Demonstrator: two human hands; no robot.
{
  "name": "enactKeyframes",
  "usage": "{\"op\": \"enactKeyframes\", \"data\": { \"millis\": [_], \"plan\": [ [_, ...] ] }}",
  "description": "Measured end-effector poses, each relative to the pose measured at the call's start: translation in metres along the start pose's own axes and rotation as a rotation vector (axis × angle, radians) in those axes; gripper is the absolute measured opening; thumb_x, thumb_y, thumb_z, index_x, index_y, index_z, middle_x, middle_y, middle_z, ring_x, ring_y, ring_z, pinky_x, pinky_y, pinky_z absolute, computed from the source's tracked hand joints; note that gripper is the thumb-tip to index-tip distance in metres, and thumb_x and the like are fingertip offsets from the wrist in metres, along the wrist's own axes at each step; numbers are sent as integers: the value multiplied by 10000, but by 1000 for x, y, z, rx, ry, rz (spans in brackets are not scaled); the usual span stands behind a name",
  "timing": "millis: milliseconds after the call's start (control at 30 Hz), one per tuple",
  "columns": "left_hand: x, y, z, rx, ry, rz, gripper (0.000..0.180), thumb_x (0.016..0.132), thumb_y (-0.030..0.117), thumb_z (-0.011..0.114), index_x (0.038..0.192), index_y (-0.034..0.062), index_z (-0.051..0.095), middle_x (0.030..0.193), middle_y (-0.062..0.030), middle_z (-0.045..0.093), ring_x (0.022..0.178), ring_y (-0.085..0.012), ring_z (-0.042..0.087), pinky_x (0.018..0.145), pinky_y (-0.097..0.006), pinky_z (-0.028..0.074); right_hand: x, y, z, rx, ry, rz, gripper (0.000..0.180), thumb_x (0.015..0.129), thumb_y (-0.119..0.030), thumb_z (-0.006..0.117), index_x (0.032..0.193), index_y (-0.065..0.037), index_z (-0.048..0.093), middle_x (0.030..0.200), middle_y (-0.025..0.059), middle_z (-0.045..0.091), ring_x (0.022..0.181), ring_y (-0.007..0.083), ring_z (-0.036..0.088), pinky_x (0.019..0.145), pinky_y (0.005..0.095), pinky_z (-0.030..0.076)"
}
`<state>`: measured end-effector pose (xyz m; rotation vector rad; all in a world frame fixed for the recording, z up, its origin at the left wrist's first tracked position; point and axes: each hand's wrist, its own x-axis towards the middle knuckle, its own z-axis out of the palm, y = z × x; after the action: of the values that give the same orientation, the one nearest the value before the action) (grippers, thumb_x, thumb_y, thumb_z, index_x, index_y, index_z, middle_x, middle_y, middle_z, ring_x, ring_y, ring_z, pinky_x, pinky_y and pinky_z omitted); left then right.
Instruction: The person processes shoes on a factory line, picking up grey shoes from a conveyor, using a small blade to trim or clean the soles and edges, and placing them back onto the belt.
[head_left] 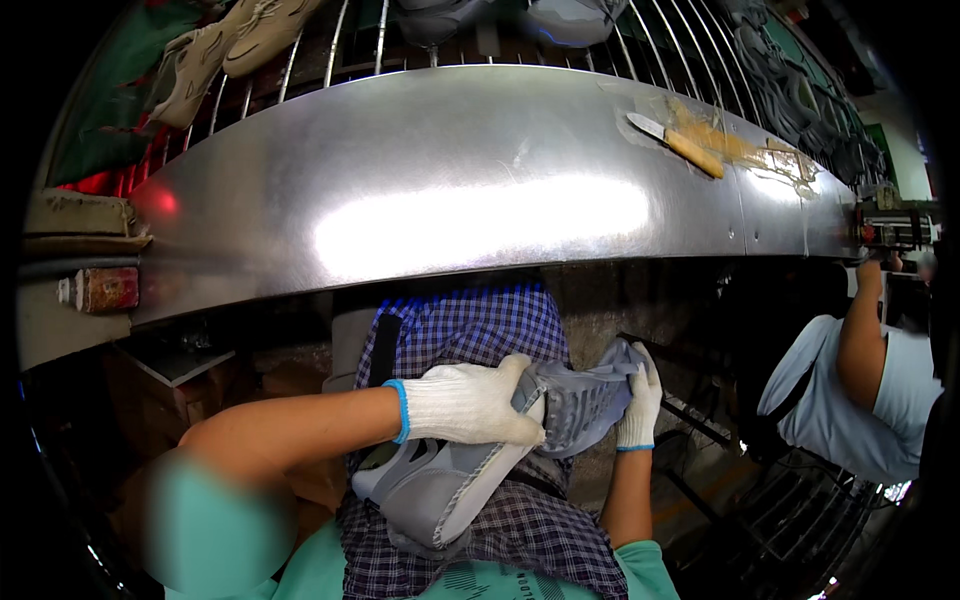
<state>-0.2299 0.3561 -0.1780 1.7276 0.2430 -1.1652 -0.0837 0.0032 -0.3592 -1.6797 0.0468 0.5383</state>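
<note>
A grey shoe (425, 495) lies tilted across my lap, its pale sole edge turned to the right. My left hand (475, 400), in a white knit glove with a blue cuff, is closed around the shoe's upper end. From that end a thin, flexible grey ridged piece (580, 408), like a soft sole or cover, spreads to the right and looks crumpled at its far edge. My right hand (642, 400), gloved the same way, pinches this piece by its outer edge. Where the piece meets the shoe is partly hidden by my left hand.
Ahead runs a shiny metal bench edge (450, 150) with a yellow-handled knife (680, 145) near dried glue. Beyond it, beige shoes (265, 35) and grey shoes (575, 20) rest on metal rods. A red-brown block (105, 290) is at the left; another person (850, 400) sits at the right.
</note>
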Motion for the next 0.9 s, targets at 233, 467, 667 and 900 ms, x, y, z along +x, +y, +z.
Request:
{"op": "enactKeyframes", "data": {
  "millis": [233, 467, 667, 900],
  "plan": [
    [-34, 4, -12, -88, 142, 46, 1189, 832, 678, 685, 1685, -4, 212, 1191, -352, 707, 1031, -454, 762, 879, -450, 637, -33, -111, 22, 227, -59, -127, 713, 1055, -430, 667, 1602, -19, 467, 1511, 109, 591, 1375, 258, 583, 1182, 426, 473],
    [-44, -46, -13, -813, 435, 551, 910, 1073, 537, 598, 1679, -39, 238, 1343, -261, 632, 1238, -283, 644, 1110, -428, 510, -46, -212, 58, 659, -307, -392, 642, 1044, -350, 666, 1587, -116, 418, 1443, 161, 590, 1275, 308, 642, 1118, 494, 550],
    [30, -45, -2, -1412, 392, 599, 682, 1096, 638, 487, 1429, 50, 580, 1377, -142, 646, 1276, -258, 618, 1158, -424, 504, -53, -271, 99, 617, -610, -589, 533, 1094, -356, 602, 1532, -100, 438, 1329, 144, 591, 1151, 302, 688, 989, 450, 632],
    [-32, -41, -45, -1245, 423, 1005, 552, 1055, 509, 657, 1381, 71, 574, 1233, -106, 687, 1173, -228, 673, 1097, -408, 556, -46, -258, 110, 636, -528, -648, 408, 1116, -379, 532, 1448, -143, 518, 1289, 122, 628, 1179, 292, 643, 1084, 584, 498]
  ]
}}
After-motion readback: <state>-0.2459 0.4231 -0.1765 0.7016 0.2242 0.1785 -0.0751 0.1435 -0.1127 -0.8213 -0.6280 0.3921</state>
